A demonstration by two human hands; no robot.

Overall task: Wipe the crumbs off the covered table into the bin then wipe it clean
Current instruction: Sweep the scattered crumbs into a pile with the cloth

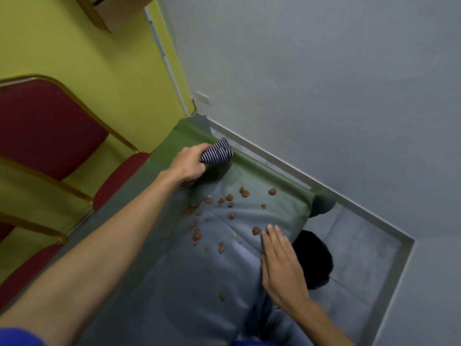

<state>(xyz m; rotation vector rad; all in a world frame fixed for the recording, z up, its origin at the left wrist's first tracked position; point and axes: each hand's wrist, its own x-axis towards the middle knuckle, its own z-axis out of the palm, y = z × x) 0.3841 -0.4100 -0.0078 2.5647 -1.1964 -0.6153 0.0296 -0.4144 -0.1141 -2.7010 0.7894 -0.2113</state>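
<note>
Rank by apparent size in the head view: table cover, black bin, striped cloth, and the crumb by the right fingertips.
1. table cover
2. black bin, partly hidden behind the table
3. striped cloth, bunched in the left hand
4. crumb

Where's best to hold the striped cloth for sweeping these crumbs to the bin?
Its bunched middle, from above on the side away from the crumbs, as the left hand grips it now. The striped cloth is wadded, with a thick fold jutting past the hand, which could push the crumbs toward the black bin beside the covered table. Tuck in the loose tail under the wrist.
</note>
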